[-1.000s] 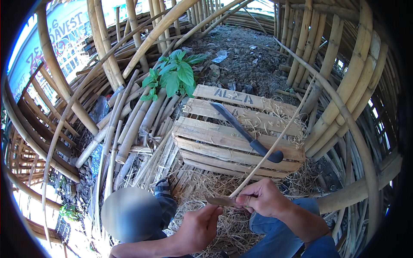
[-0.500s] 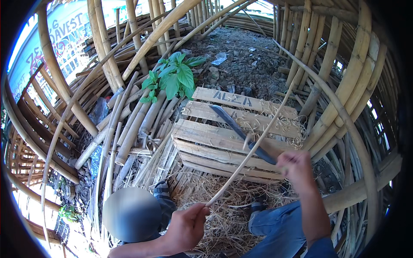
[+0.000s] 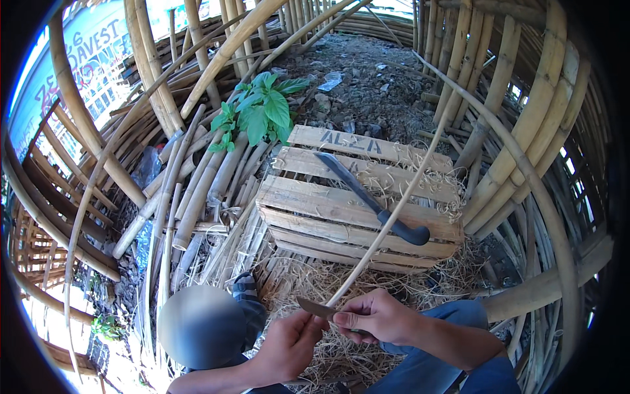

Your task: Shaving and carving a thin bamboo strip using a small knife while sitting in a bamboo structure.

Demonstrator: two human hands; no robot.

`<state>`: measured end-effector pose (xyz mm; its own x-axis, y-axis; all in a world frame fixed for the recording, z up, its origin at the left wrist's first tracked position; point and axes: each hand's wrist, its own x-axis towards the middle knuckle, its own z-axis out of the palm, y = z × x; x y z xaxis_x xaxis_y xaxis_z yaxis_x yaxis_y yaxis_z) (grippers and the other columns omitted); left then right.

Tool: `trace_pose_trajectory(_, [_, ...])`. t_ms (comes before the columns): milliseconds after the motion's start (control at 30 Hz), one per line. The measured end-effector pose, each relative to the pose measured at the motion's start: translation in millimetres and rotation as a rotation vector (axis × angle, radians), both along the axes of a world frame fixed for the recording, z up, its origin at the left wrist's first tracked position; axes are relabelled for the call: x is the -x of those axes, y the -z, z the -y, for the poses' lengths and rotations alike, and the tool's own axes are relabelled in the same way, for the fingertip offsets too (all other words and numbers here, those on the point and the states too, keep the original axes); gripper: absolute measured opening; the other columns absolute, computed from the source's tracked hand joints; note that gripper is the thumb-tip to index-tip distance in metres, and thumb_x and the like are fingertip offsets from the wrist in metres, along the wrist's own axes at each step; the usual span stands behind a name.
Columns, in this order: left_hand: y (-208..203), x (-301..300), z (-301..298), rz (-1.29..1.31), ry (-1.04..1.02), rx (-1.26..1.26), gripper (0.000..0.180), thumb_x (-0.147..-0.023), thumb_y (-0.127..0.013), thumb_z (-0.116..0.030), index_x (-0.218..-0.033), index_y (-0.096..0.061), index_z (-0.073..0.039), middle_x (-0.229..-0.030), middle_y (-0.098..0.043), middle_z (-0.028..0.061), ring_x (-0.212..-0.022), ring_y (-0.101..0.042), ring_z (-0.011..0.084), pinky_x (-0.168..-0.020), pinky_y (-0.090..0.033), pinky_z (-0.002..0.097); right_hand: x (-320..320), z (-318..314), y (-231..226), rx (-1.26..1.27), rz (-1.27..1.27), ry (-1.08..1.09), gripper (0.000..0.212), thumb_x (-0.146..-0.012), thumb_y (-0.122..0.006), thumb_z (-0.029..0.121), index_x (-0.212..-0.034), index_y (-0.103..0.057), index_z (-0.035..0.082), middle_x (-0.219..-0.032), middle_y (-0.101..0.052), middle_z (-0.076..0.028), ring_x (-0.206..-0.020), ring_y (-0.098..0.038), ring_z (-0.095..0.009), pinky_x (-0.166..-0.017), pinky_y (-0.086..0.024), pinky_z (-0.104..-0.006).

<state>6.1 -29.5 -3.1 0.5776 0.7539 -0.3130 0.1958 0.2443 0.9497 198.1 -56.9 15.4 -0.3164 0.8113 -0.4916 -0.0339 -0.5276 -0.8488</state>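
Right hand [image 3: 377, 316] returned to knife [image 3: 315, 307], before wooden crate [image 3: 341, 210].

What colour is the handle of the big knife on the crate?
Black handle, clearest in the head view.

Wooden crate [image 3: 354, 210] of rough, unpainted slats; machete [image 3: 371, 197] with dull grey metal blade and matt black handle. Smooth pale cane strip [image 3: 394, 210]; dry, fibrous shavings [image 3: 308, 282]. Small knife [image 3: 315, 307] blade of dull metal.

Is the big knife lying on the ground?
No, the big knife lies on top of the wooden crate, above the straw.
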Motion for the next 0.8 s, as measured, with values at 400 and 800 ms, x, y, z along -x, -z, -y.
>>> trace_pose_trajectory(400, [-12.1,0.1,6.9,-0.104,0.018,-0.273,0.022,-0.094,-0.046,-0.014,-0.082,-0.055,0.002,-0.057,-0.046,-0.0012,-0.053,-0.038,0.0034,-0.047,-0.033,0.0218,-6.6,0.4,-1.6,-0.129,0.149,0.138,0.018,-0.083,-0.064,0.013,-0.081,-0.066,-0.005,-0.060,-0.058,-0.004,-0.048,-0.048,-0.007,-0.043,-0.035,-0.0212])
trace_pose_trajectory(800, [-10.8,11.7,8.6,-0.160,0.003,-0.178,0.024,-0.095,-0.044,-0.016,-0.081,-0.055,0.001,-0.058,-0.043,-0.0028,-0.054,-0.036,0.0027,-0.048,-0.031,0.0213,-90.6,-5.8,-30.3,-0.396,0.220,0.828,0.023,-0.089,-0.052,0.014,-0.069,-0.056,0.001,-0.054,-0.049,-0.003,-0.042,-0.041,-0.006,-0.035,-0.027,-0.0204])
